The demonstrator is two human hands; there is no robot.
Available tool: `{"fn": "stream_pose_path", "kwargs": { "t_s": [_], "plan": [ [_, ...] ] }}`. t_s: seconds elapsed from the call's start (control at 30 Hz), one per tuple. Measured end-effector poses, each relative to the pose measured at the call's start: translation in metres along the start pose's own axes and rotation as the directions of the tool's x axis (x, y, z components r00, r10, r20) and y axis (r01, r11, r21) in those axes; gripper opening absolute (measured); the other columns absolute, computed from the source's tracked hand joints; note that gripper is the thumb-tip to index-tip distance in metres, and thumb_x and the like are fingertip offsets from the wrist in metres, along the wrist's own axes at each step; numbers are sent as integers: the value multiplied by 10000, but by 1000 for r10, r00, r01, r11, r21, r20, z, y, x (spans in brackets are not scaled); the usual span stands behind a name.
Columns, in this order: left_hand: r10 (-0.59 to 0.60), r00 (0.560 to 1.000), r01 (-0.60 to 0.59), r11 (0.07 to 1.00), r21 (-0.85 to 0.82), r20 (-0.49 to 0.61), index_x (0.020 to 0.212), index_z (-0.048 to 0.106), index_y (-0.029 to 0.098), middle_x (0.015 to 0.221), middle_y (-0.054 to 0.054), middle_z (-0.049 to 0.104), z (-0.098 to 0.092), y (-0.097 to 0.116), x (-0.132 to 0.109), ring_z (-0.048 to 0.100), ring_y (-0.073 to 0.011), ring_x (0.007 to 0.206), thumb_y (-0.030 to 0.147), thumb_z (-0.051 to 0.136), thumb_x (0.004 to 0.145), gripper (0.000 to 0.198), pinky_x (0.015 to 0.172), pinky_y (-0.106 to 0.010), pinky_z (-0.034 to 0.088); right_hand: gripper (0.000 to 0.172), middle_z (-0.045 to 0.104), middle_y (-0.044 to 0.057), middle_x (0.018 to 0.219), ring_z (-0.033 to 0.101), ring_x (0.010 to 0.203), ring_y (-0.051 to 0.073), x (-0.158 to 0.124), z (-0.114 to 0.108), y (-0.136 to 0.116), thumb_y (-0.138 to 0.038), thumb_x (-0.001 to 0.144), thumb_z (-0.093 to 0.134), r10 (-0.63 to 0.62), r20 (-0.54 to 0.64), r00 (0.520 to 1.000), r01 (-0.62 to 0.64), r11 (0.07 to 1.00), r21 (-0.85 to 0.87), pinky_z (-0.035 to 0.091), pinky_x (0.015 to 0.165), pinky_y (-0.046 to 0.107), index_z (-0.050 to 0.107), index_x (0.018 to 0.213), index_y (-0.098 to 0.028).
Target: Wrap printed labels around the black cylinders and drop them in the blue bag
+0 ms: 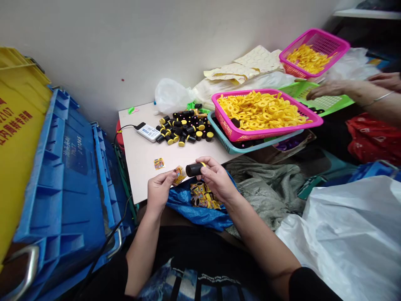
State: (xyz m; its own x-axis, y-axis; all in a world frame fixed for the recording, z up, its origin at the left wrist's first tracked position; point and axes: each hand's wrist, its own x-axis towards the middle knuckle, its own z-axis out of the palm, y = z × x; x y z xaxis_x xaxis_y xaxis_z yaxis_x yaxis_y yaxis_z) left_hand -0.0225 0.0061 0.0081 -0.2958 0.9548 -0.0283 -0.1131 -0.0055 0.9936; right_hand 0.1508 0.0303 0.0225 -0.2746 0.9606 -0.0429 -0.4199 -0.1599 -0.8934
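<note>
- A pale counter (140, 167) is standing against a white wall, with a blue plastic crate (62, 167) rising left of both grips.
- The left hand (159, 192) is pinching a small yellow printed packet (179, 175) between thumb and fingers, its grip clenched.
- The right hand (217, 179) is grasping a black cylinder (194, 169) just beside the packet (its yellow end is mostly hidden by the fingers).
- A blue bag (200, 211) is lying directly below the grips, holding more yellow packets (203, 195).
- Beyond the grips, black cylinders (184, 129) are standing clustered on the counter, beside a pink basket (266, 115) of yellow rings.
- Far right of the grips, a co-worker's hand (326, 89) is reaching over a green basket (326, 104).
</note>
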Motion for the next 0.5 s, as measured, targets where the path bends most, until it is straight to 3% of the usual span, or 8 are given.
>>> {"fn": "stream_pose_path", "kwargs": {
  "t_s": [0.17,0.33,0.5],
  "plan": [
    [55,997,-56,998,22,62,803,777,167,687,-66,737,-2,0,-2,629,-159,563,504,756,642,374,582,-281,520,335,635,3,860,559,700,111,2,-5,3,-389,721,731,-1,95,995,10,996,-92,454,622,232,603,984,-226],
    [100,991,-107,992,64,93,870,777,188,768,-71,753,-3,0,-5,627,-153,590,492,716,705,351,586,-265,512,327,656,27,946,611,867,156,2,-9,4,-327,709,756,-66,177,982,89,988,-125,489,759,287,596,976,-229],
    [107,986,-116,991,63,129,901,773,180,770,-76,752,-3,-1,-5,623,-159,596,481,705,723,357,593,-274,511,338,630,15,917,597,797,140,3,-12,5,-314,682,776,-53,174,983,77,988,-130,495,715,278,619,968,-224]
  ]
}}
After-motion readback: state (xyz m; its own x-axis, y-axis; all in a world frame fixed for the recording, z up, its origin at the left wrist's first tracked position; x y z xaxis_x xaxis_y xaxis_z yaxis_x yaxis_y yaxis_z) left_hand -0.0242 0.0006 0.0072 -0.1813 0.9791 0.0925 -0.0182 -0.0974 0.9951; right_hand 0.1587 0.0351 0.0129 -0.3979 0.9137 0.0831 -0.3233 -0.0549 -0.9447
